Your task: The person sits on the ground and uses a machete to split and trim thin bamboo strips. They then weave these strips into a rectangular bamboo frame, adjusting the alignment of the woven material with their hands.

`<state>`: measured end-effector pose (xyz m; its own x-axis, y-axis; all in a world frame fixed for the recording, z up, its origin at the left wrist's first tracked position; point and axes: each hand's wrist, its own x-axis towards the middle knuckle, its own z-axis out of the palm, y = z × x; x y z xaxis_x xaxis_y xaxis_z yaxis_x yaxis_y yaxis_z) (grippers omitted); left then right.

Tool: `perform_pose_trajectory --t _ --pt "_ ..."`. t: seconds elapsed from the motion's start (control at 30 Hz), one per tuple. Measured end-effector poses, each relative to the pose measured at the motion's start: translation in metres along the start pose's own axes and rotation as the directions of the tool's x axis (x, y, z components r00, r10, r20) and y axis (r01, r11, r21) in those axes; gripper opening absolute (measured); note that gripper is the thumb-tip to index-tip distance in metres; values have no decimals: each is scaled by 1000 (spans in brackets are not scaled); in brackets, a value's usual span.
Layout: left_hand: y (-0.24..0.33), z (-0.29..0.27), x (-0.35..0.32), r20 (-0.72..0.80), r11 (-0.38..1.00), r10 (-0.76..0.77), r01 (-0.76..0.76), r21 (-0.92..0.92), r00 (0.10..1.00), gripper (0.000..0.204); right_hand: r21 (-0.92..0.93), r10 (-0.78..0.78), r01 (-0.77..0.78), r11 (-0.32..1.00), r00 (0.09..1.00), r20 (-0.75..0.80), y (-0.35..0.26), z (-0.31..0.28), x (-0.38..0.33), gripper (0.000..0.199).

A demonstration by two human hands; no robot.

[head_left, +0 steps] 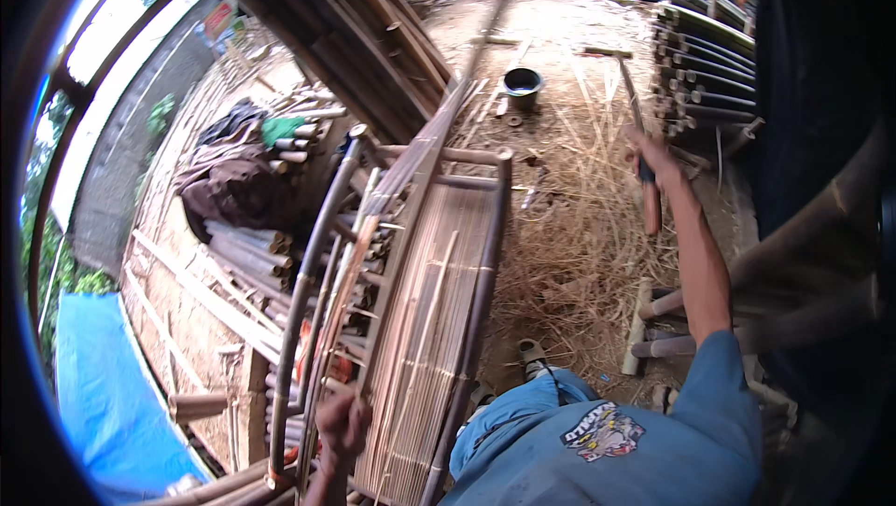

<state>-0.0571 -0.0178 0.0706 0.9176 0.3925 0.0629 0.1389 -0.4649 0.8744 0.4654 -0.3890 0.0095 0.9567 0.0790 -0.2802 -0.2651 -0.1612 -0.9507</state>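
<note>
My left hand (343, 422) is closed in a fist at the lower end of a long bamboo strip (392, 301). That strip runs up and away along the left side of a bamboo bench (495, 273), whose slatted top (425, 338) is made of thin lengthwise strips. Out to the right, my right hand (656, 159) is closed around a long, thin tool with a brown wooden end (651, 212). A narrow shaft or blade (632, 95) reaches away beyond the fingers; its exact kind I cannot make out.
A black bucket (523, 86) stands ahead on ground littered with straw-like shavings (588, 254). Bamboo poles are stacked at right (709, 77). Dark cloth (229, 184) covers a bamboo pile left of the bench. A blue tarp (112, 403) lies lower left; poles (672, 347) jut beside my right leg.
</note>
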Motion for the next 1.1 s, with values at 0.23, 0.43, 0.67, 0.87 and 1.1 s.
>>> perform_pose_trajectory --t 0.23,0.43,0.67,0.87,1.1 --pt "142 21 176 -270 947 310 -320 6 912 30 307 6 -267 913 763 646 60 156 -192 19" --pt "93 109 141 -332 815 21 -209 -541 943 31 733 5 -272 624 939 344 15 226 -214 33" --pt "64 106 86 191 995 42 -59 86 981 48 629 -39 -43 776 993 115 32 202 -159 24" --pt "-9 102 116 473 842 -138 355 -406 870 41 249 -418 381 891 900 120 7 198 -147 34" --pt "10 130 130 166 941 -233 265 -210 958 29 -472 -743 847 243 476 471 48 175 -191 59"
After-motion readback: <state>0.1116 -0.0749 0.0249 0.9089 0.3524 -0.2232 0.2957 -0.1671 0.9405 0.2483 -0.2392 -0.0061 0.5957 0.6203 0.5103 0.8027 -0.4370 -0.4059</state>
